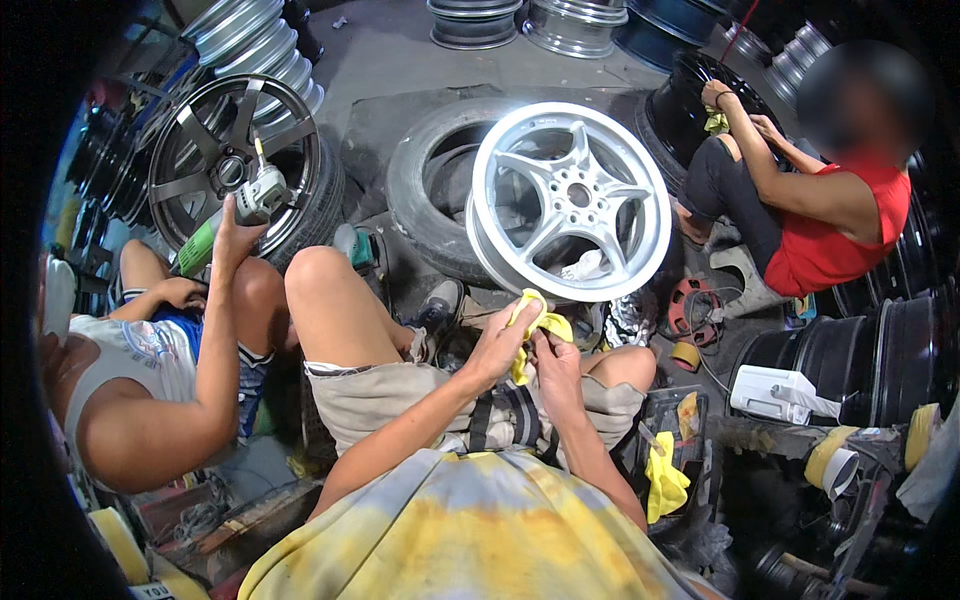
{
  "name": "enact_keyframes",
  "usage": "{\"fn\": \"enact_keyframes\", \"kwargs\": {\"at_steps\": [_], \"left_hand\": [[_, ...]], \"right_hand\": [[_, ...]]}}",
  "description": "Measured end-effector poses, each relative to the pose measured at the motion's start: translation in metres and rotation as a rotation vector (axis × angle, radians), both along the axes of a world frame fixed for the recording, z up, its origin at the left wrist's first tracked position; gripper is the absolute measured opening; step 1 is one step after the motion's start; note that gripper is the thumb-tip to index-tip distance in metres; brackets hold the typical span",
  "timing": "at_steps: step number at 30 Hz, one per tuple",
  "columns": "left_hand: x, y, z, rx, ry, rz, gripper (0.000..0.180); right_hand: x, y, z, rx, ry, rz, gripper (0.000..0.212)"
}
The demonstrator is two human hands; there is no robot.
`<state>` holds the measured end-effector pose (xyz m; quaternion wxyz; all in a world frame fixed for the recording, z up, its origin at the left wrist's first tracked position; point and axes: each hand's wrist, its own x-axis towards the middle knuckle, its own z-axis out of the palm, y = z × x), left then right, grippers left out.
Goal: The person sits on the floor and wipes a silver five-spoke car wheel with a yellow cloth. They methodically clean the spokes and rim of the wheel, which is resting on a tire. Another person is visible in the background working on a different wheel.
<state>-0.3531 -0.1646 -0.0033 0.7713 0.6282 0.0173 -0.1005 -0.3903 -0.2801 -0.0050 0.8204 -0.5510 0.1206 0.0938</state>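
A silver five-spoke wheel rim (570, 200) leans tilted against a black tyre (420, 190) in front of my knees. Just below the rim's lower edge, both my hands pinch a small crumpled yellow cloth (545, 328). My left hand (500, 340) grips its left side and my right hand (556, 360) holds it from below, fingers closed on the fabric. The cloth sits close to the rim's edge; I cannot tell whether it touches.
A person at left holds a green angle grinder (235, 215) against a dark grey rim (235, 160). A person in a red top (840, 230) at right works on a black rim (690, 110). Another yellow cloth (662, 480) lies by my right thigh. More rims are stacked behind.
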Motion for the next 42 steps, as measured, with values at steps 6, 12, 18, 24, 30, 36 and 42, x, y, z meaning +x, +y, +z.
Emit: {"fn": "enact_keyframes", "kwargs": {"at_steps": [6, 12, 18, 24, 30, 36, 42], "left_hand": [[0.000, 0.008, 0.012, 0.562, -0.226, -0.050, 0.038], [0.069, -0.004, 0.024, 0.542, -0.305, 0.085, 0.032], [0.116, -0.041, 0.004, 0.795, -0.576, -0.022, 0.027], [0.097, -0.060, -0.020, 1.012, -0.690, -0.106, 0.025], [0.096, -0.061, -0.022, 1.037, -0.734, -0.072, 0.026], [0.096, -0.062, -0.020, 1.075, -0.779, -0.098, 0.028], [0.099, -0.062, -0.023, 1.042, -0.738, -0.073, 0.028]], "right_hand": [[0.009, -0.023, -0.010, -0.490, -0.102, 0.191, 0.020], [0.074, -0.109, 0.001, -0.512, -0.093, -0.050, 0.021], [0.153, -0.165, -0.017, -1.093, -0.475, -0.152, 0.020], [0.166, -0.157, -0.021, -1.037, -0.485, -0.063, 0.017], [0.162, -0.163, -0.018, -1.100, -0.440, -0.086, 0.015], [0.191, -0.142, -0.013, -1.000, -0.555, -0.092, 0.017], [0.161, -0.166, -0.026, -1.243, -0.544, -0.069, 0.015]]}}
